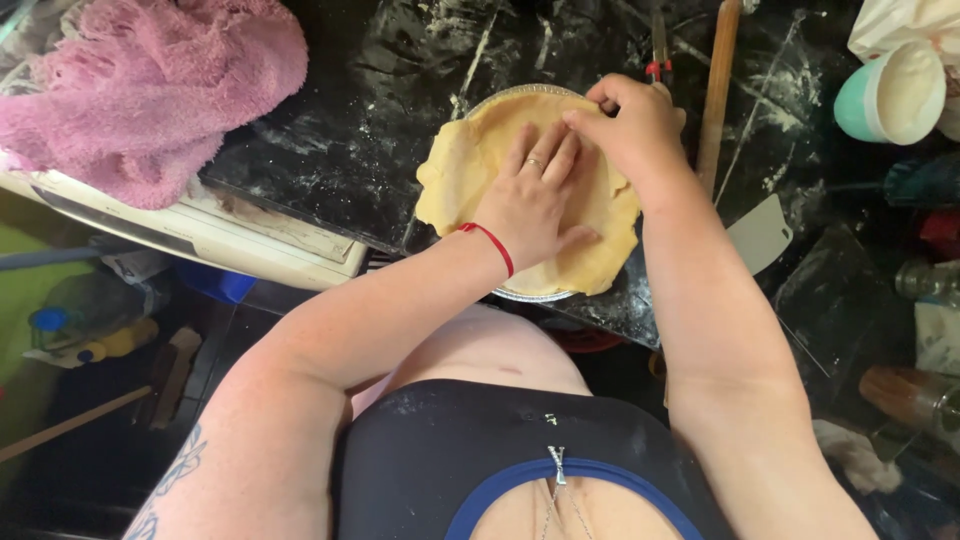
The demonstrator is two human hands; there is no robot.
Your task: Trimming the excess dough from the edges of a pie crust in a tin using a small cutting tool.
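Pale yellow dough: a rolled sheet draped over a round metal pie tin, under both hands.
View: head camera only, looking straight down.
Left hand: flat and spread, palm down on the middle of the dough, fingers together, holding nothing; a ring on one finger, a red cord at the wrist.
Right hand: at the far rim, just beyond the left hand, fingers curled onto the dough edge; it looks like a pinch or a press, but I cannot tell which.
Done, by my judgement: the sheet is rolled out and laid in the tin; its middle is being pressed down.
Left, by my judgement: the edge hangs uneven over the rim to the left of and nearer than the left hand, untrimmed and unshaped.
Desk: black surface, streaked with flour.
Beyond the right hand: wooden rolling pin, and a red-handled tool partly hidden by the fingers.
Right of the right hand: a white scraper; further off, a teal cup.
Far left of the left hand: pink towel.
Hidden: most of the tin under the dough; the far rim under the right hand; the right side of the desk dark and cluttered, items there hard to name.
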